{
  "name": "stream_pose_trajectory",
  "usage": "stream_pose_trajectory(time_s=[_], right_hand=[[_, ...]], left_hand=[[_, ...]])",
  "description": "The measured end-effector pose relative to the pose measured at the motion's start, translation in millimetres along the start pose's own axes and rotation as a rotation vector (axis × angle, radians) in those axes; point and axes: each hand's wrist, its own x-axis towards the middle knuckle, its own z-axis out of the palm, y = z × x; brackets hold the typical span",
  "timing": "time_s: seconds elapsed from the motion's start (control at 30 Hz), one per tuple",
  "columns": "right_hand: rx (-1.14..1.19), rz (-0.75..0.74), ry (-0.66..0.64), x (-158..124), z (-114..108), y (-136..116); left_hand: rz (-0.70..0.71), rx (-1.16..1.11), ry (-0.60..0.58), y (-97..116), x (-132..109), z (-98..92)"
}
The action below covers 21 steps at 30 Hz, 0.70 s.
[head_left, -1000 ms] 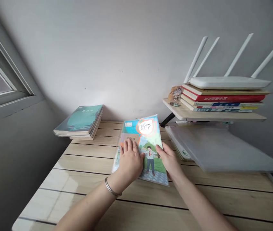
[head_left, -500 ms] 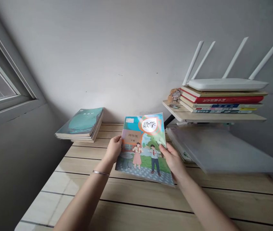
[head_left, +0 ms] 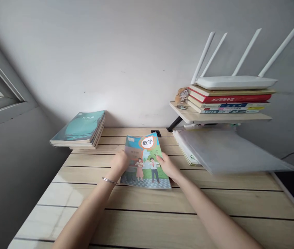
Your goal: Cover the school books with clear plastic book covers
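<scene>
Glossy blue-green illustrated maths textbook lies flat on a pale striped wooden desk. Left hand and right hand rest at its side edges, narrowly curled; whether either grips it, cannot tell.

A closed maths textbook lies flat and slightly skewed on the far half of the wooden desk, its cover facing up. The cover is bright: 数学 in a white circle ringed with orange at the top, and two children in red neckerchiefs standing on a paved path (the small grade text is barely legible). The left hand overlaps its left edge; the right hand rests on its right edge.
</scene>
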Motion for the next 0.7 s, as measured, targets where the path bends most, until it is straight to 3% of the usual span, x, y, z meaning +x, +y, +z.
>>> stream_pose_trajectory(time_s=[0.13,0.2,0.33,0.43,0.7], right_hand=[[-0.128,0.016,-0.001,-4,-5,-10],[-0.212,0.039,-0.004,-6,-7,-15],[-0.331,0.049,0.016,-8,-7,-21],[-0.33,0.012,0.039,-8,-6,-20],[-0.404,0.029,0.026,-8,-8,-18]], left_hand=[[0.009,0.061,0.067,5,-7,5.8],[0.037,0.138,0.167,6,-11,12.4],[0.248,0.252,0.357,7,-20,28.3],[0.354,0.255,0.322,10,-26,39.4],[0.362,0.235,0.198,16,-32,42.5]])
